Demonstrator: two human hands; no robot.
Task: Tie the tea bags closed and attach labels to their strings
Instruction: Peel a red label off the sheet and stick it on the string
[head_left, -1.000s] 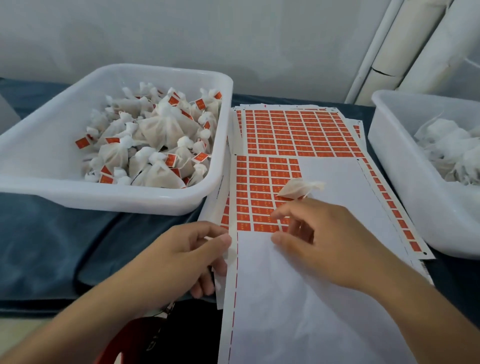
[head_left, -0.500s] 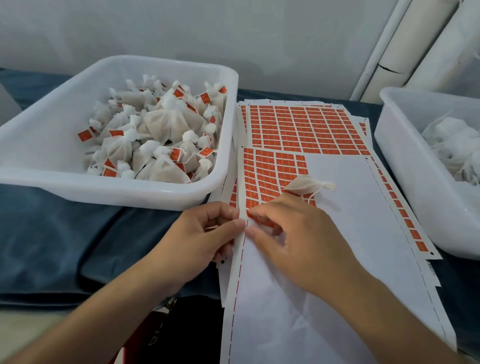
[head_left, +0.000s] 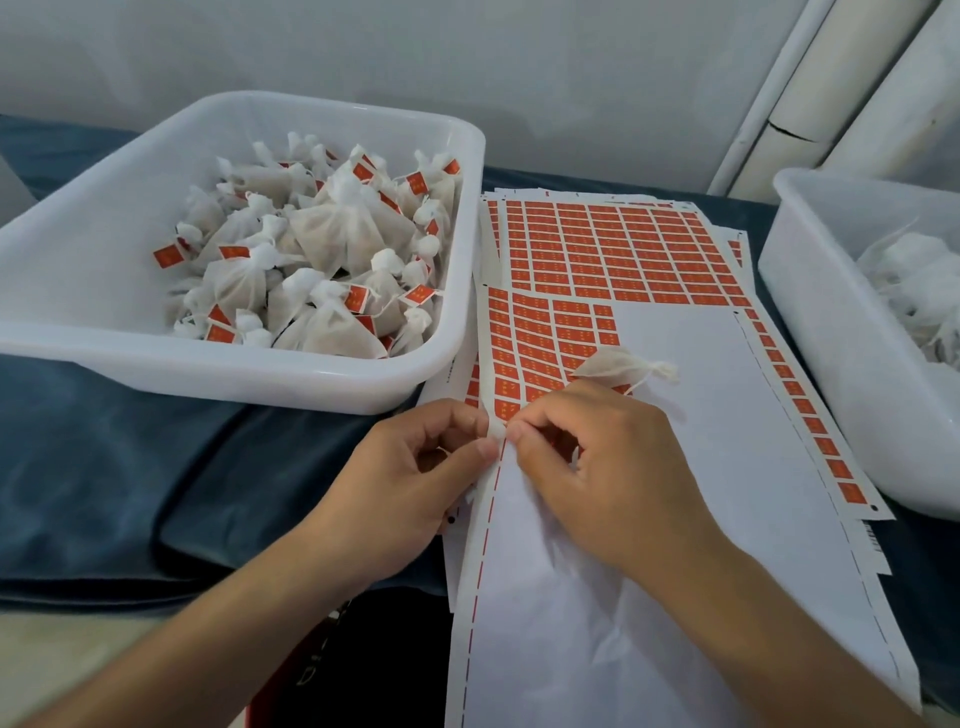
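Labels (head_left: 524, 358) sheet edge pinched by both hands (head_left: 498, 467).

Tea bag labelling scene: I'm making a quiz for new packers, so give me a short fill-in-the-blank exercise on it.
1. The labels on the sticker sheet are ____ in colour.
2. The tea bags that already carry labels lie in the tub on the person's ____ side.
3. One single tea bag lies on the sheet, just beyond the ____ hand.

Missing words: orange; left; right
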